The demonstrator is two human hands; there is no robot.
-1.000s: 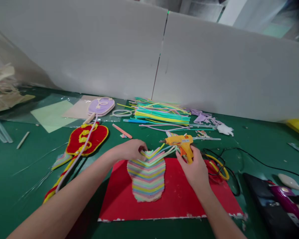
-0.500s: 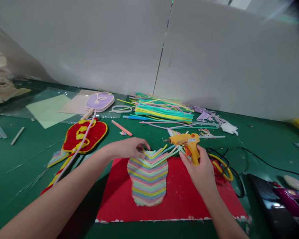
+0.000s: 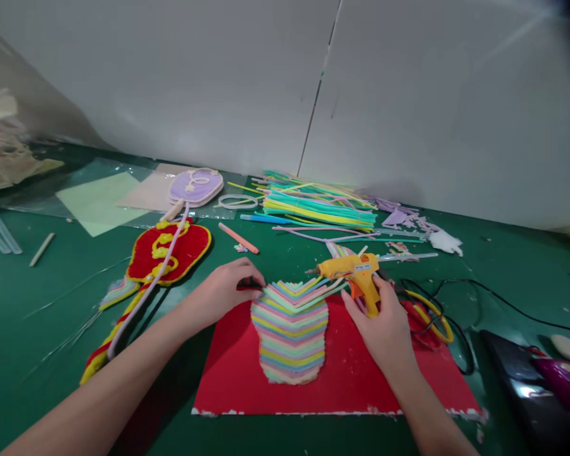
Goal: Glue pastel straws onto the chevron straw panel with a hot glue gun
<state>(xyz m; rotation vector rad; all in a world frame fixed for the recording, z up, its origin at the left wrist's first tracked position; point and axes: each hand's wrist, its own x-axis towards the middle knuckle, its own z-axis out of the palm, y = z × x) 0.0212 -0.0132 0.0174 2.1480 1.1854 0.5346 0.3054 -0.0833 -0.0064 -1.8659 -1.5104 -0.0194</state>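
A striped piece (image 3: 292,342) of pastel pipe cleaners in V-shaped rows lies on a red board (image 3: 356,380), loose strip ends sticking out at its upper right. At its upper left edge my left hand (image 3: 232,285) has thumb and fingertips pinched together; whatever lies between them is too small to make out. My right hand (image 3: 384,323) is wrapped round the handle of a yellow glue gun (image 3: 351,267), whose nozzle points left just above the top of the striped piece.
Behind lies a bundle of pipe cleaners (image 3: 318,209). A red fan (image 3: 145,250) and a purple fan (image 3: 197,187) lie left. An orange marker (image 3: 238,238) is near my left hand. Cables (image 3: 437,316) and a black device (image 3: 517,380) are at the right.
My left hand has moved left from the top middle of the striped piece to its upper left edge. The glue gun stays in my right hand. The camera view has shifted slightly.
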